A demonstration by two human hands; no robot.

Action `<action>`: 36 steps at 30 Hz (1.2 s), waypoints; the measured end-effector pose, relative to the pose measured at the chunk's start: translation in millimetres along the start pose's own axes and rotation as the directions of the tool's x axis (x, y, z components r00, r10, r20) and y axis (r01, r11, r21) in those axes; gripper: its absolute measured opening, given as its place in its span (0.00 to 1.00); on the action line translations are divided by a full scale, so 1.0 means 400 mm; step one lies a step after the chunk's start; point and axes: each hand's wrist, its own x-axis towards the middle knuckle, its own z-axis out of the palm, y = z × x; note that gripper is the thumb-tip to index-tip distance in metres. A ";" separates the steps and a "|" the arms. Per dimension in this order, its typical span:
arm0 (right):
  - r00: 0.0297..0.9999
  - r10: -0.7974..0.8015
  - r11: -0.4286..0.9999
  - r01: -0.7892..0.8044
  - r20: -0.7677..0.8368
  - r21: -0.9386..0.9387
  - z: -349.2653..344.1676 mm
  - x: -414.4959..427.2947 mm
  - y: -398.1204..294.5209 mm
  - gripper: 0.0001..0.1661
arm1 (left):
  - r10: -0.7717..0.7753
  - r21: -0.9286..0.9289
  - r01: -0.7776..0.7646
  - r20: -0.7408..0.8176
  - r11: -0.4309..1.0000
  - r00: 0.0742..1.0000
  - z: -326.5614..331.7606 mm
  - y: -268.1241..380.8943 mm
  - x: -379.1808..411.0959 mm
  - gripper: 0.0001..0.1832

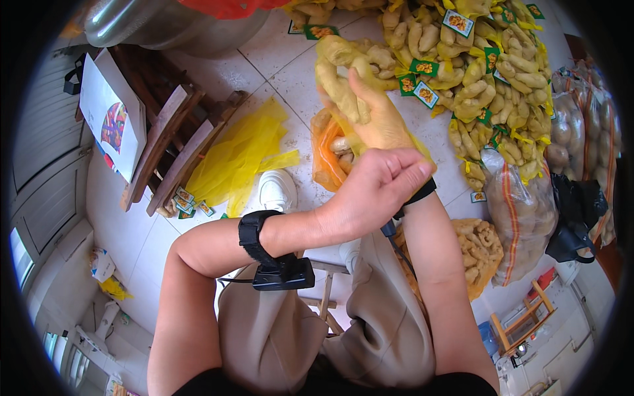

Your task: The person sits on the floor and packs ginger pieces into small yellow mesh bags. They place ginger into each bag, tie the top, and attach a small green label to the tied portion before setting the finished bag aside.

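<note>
My right hand [379, 121] is inside a yellow mesh bag [421, 148], and the netting covers it down to the wrist. Through the mesh, its fingers hold a knobbly piece of ginger root [342, 81], with the thumb raised beside it. My left hand [379, 190] crosses over my right wrist and pinches the edge of the netting between thumb and fingers. Below them on the floor stands an orange mesh sack [324, 171] with more ginger inside. Flat yellow mesh bags [237, 153] lie spread to the left, near my white shoe [277, 190].
A heap of ginger in yellow nets [465, 84] with picture tags fills the upper right. Beside it stand a clear striped sack [520, 222] and a black bag [574, 213]. A wooden stool [168, 148] lies on the left, below a metal vessel [173, 24].
</note>
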 end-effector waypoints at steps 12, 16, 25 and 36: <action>0.944 -0.117 0.979 0.058 0.308 0.195 -0.083 -0.088 -0.006 0.56 | 0.405 0.227 -0.338 -0.411 0.913 0.817 -0.184 0.010 -0.029 0.25; 0.977 0.006 0.997 -0.023 0.211 0.078 -0.095 -0.125 0.039 0.52 | 0.265 0.045 -0.264 -0.288 0.964 0.920 -0.123 0.050 -0.008 0.22; 0.946 0.072 0.945 -0.165 0.315 0.282 -0.168 -0.163 0.104 0.41 | 0.483 0.095 -0.479 -0.317 0.872 0.816 -0.117 0.072 -0.022 0.23; 0.929 0.359 0.905 -0.369 0.087 0.209 -0.366 -0.225 0.096 0.34 | 0.724 0.457 -0.636 -0.026 0.622 0.689 -0.148 0.216 -0.225 0.17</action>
